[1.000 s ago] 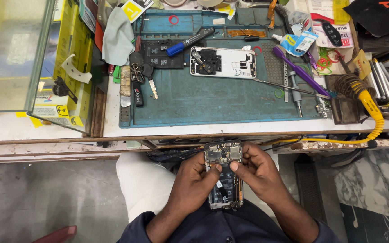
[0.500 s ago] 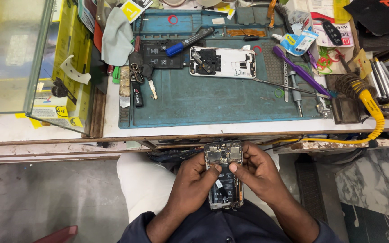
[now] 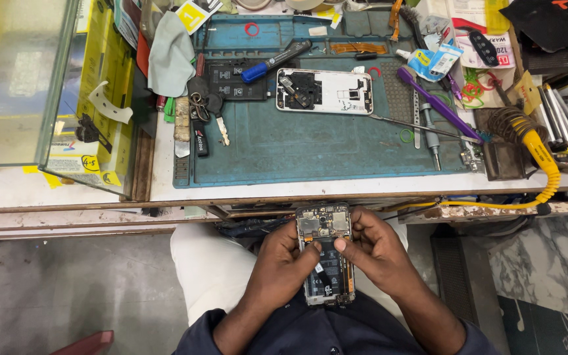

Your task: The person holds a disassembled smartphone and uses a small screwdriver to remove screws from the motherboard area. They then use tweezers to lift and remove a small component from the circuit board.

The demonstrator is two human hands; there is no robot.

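I hold an opened phone (image 3: 325, 263) over my lap, below the bench edge, its circuit board and black battery showing. My left hand (image 3: 277, 271) grips its left side, thumb lying across the battery. My right hand (image 3: 377, 253) grips the right side, thumb pressing near the top of the battery. On the blue work mat (image 3: 310, 148) lies a white phone back cover (image 3: 324, 91), inner side up.
On the mat are a blue-handled screwdriver (image 3: 276, 61), keys (image 3: 202, 108), a purple tool (image 3: 436, 102) and metal tweezers (image 3: 422, 125). A grey cloth (image 3: 171, 52) lies left, a glass case (image 3: 21, 79) far left, a yellow-handled soldering iron (image 3: 537, 148) right.
Both hands and the phone stay in the same place; only the thumbs shift slightly on the phone's inner face.
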